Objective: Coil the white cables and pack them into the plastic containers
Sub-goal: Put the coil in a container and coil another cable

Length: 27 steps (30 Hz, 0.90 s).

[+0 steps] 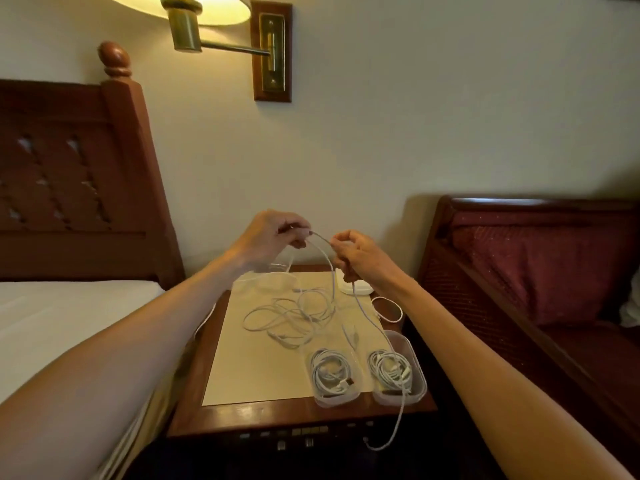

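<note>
Both my hands are raised above the nightstand (263, 415), each pinching the same white cable (323, 252). My left hand (273, 237) grips it near one end, and my right hand (353, 256) holds it a short way along. From my right hand the cable hangs down past the table's front edge. A loose tangle of white cables (294, 315) lies on the tabletop's cream inlay. Near the front right stand two clear plastic containers, the left container (334, 375) and the right container (398, 372), each with a coiled white cable inside.
A white lid or small container (356, 288) sits at the back right of the tabletop, with another clear container (277, 271) behind my left wrist. A bed (69, 317) is to the left, a red-cushioned bench (536, 265) to the right, a brass wall lamp (194, 26) above.
</note>
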{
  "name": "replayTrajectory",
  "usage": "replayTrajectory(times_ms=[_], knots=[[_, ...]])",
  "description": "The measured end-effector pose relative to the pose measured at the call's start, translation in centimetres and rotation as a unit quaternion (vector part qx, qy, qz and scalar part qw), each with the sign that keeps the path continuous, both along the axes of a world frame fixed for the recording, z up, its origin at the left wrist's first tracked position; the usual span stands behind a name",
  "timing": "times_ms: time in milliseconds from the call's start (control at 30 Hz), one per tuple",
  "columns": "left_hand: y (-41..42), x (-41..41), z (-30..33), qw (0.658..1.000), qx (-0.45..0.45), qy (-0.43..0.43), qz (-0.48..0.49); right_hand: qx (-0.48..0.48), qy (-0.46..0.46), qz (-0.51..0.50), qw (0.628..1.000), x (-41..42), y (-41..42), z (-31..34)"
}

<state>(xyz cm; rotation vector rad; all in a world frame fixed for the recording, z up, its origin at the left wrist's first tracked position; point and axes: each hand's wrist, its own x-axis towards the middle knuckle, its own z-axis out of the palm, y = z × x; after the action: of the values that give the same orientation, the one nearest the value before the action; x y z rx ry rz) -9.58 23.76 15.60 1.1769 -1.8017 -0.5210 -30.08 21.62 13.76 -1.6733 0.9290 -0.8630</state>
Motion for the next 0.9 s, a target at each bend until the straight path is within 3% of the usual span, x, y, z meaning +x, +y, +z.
replayTrajectory(times_ms=[100,200,267,333,433,500,600,700,800,900], knots=[[-0.3,3.7,1.4,0.986,-0.077,0.087,0.121,0.023,0.037,0.036,0.998,-2.6,-0.1,-1.6],[-0.2,8.4,1.9,0.957,-0.083,0.167,0.224,0.06,0.022,0.022,0.998,-5.4,-0.2,-2.8],[0.3,10.0,1.2,0.958,-0.045,0.138,0.248,0.083,-0.022,-0.013,0.996,-6.5,-0.6,-2.4],[1.0,10.0,0.2,0.961,0.054,0.049,0.267,0.085,-0.047,-0.044,0.994,-6.4,-0.8,-1.3],[2.2,8.0,-0.1,0.934,0.243,-0.132,0.227,0.049,-0.014,-0.043,0.998,-4.8,-0.7,0.3],[2.7,5.9,-0.1,0.947,0.208,-0.166,0.178,-0.006,0.042,-0.026,0.999,-3.4,-0.3,1.1],[4.0,1.8,-0.1,0.988,0.138,-0.028,0.062,-0.088,0.097,-0.018,0.991,-1.4,0.2,1.7],[4.2,-0.6,-1.8,0.976,0.193,0.09,-0.047,-0.103,0.069,-0.005,0.992,-0.4,0.3,1.9],[4.0,-0.1,-5.5,0.979,0.2,0.015,-0.025,-0.065,-0.015,-0.008,0.998,-0.6,0.0,2.6],[3.4,2.9,-8.5,0.969,0.201,-0.1,0.107,-0.058,-0.066,-0.062,0.994,-2.0,-1.0,3.5]])
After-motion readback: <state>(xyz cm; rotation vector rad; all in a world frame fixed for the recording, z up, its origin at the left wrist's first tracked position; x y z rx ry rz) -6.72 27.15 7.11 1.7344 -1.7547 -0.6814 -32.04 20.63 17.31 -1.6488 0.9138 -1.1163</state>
